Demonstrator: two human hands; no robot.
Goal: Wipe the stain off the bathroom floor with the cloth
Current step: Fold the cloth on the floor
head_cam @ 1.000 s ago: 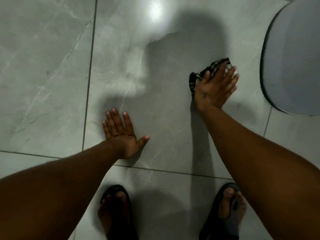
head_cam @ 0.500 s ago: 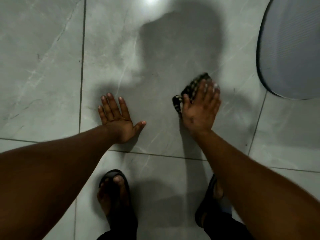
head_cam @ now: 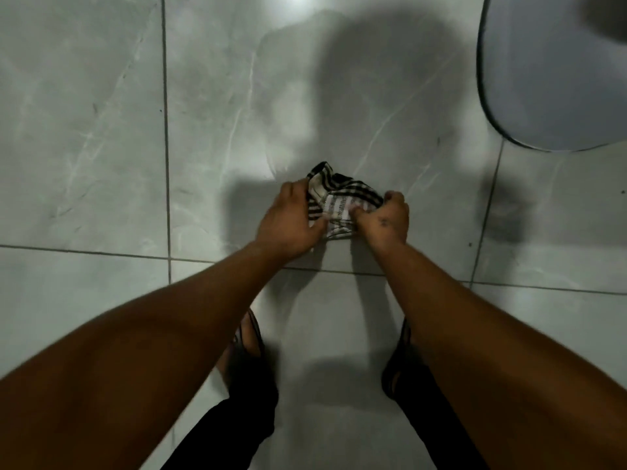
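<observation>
1. At the far left we see pale grey marbled floor [head_cam: 84,147] tiles, crossed by a dark grout line [head_cam: 165,130] that runs away from us and meets a second line running across.
2. Next comes our left forearm [head_cam: 152,334], reaching forward from the lower left corner, bare to the wrist.
3. Our left hand [head_cam: 291,222] is closed on the left edge of the cloth [head_cam: 339,201], thumb on top and fingers curled round the fabric.
4. The cloth itself is black-and-white striped, bunched up between our two hands, just beyond the cross grout line; its underside seems to touch the tile, though the shadow there makes this hard to judge.
5. Below it, a dark sandal [head_cam: 249,354] shows between our arms, with a black trouser leg [head_cam: 220,432] beneath.
6. Our right hand [head_cam: 386,218] is clenched on the right edge of the cloth, knuckles up.
7. Our right forearm [head_cam: 492,351] runs back to the lower right corner, partly covering the other sandal [head_cam: 395,374].
8. Right of the hands lies a dark smudge [head_cam: 505,215] on the tile, well apart from the cloth.
9. In the upper right corner sits a rounded grey-blue object [head_cam: 559,79] with a dark rim.
</observation>
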